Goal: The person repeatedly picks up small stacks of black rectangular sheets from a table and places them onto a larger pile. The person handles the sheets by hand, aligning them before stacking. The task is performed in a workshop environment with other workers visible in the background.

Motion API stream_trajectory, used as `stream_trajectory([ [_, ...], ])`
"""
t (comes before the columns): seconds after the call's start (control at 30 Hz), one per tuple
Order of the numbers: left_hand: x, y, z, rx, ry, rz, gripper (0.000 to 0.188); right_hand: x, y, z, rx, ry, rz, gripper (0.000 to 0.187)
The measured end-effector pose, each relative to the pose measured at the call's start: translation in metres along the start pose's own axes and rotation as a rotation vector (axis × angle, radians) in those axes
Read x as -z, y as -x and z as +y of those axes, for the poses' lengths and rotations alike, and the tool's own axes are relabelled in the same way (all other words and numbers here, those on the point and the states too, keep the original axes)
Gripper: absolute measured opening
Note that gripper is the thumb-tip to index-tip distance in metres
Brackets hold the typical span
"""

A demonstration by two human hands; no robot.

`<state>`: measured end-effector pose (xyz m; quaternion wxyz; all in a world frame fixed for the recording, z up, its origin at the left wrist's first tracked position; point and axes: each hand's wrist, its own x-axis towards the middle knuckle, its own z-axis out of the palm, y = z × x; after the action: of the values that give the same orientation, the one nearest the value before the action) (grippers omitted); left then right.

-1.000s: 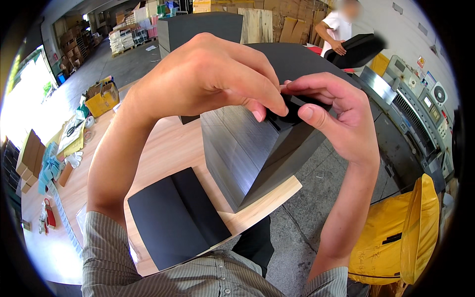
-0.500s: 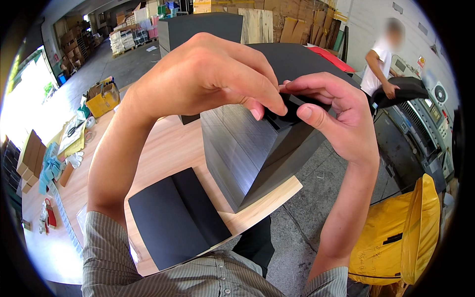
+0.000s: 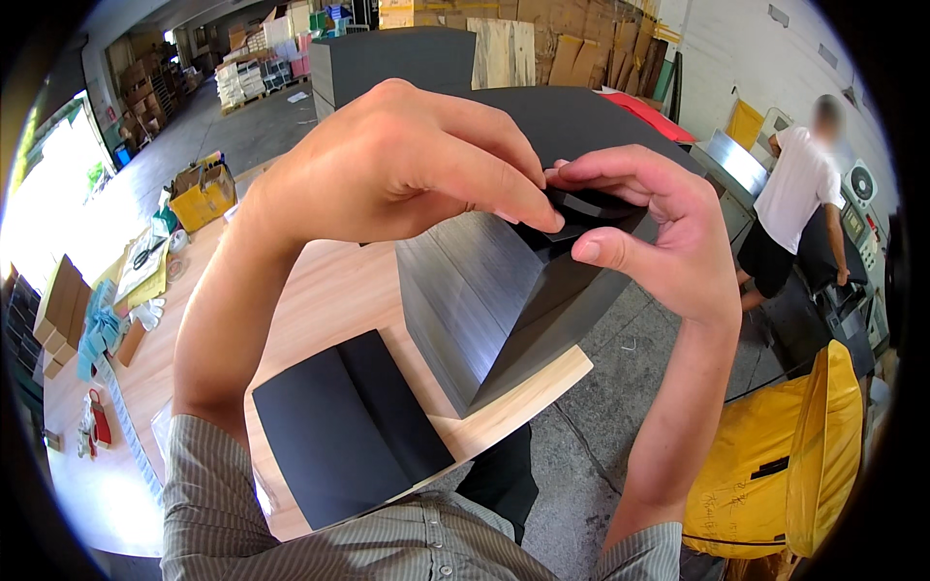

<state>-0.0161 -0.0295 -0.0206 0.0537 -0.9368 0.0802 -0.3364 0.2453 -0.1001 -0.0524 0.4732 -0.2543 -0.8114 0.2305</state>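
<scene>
A tall stack of black sheets (image 3: 465, 300) stands on the wooden table in front of me, its layered side facing left. At its top near corner, the edge of a black sheet (image 3: 583, 205) is bent upward. My right hand (image 3: 673, 228) curls around that raised edge, thumb below and fingers above. My left hand (image 3: 397, 160) reaches over the stack from the left, its curved fingertips pinched at the same corner and almost meeting the right fingers. Its thumb is mostly hidden. A folded black sheet (image 3: 339, 426) lies flat on the table close to my body.
Another black stack (image 3: 392, 63) rises behind. Scissors (image 3: 147, 254), gloves (image 3: 147, 313) and a yellow carton (image 3: 201, 198) sit on the left of the table (image 3: 320, 290). A yellow bag (image 3: 765, 465) is at lower right. A person (image 3: 799, 184) stands by a machine at right.
My left fingertips have shifted slightly and its thumb is less visible. The raised sheet edge shows more between my hands. The person has turned away, moving right and nearer with the black piece toward the machine.
</scene>
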Motion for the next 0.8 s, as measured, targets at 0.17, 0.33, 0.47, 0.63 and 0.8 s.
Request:
stream_trajectory([
  [0.17,-0.004,0.005,0.006,0.017,-0.098,0.028,0.043,-0.001,-0.002,0.001,-0.028,-0.02,0.004,0.034],
  [0.33,-0.017,0.008,0.019,0.077,-0.17,0.133,0.039,-0.001,-0.002,0.0,-0.004,0.009,0.022,0.03],
  [0.47,-0.012,0.009,0.016,-0.051,-0.322,0.037,0.03,-0.002,-0.004,0.001,-0.002,0.006,0.037,0.028],
  [0.63,-0.005,0.009,0.016,0.025,-0.171,0.02,0.023,-0.002,-0.004,0.002,0.021,0.007,0.019,0.028],
  [0.8,-0.003,0.002,0.003,-0.017,-0.055,0.016,0.025,-0.002,-0.003,0.001,0.002,-0.012,0.021,0.028],
])
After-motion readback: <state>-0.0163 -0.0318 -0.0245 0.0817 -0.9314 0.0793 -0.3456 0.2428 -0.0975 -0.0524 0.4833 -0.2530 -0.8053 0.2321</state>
